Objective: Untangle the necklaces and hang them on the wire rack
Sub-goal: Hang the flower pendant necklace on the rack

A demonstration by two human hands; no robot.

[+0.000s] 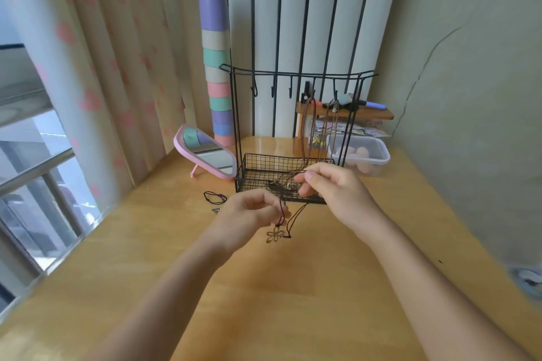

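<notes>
A black wire rack (296,75) with a row of hooks and a mesh basket at its base stands on the wooden table. Two brown cord necklaces (313,129) hang from its right hooks. In front of the basket my left hand (249,211) pinches a dark cord necklace (296,215) with a metal flower pendant (274,235) dangling below. My right hand (331,187) pinches the same cord tangle higher up, over the basket's front edge. Another black cord necklace (215,197) lies on the table left of my left hand.
A pink mirror (205,152) leans left of the rack, with a tall stack of pastel cups (217,67) behind it. A clear lidded container (363,158) and a small wooden shelf (346,114) sit at the back right. Curtains and a window are to the left.
</notes>
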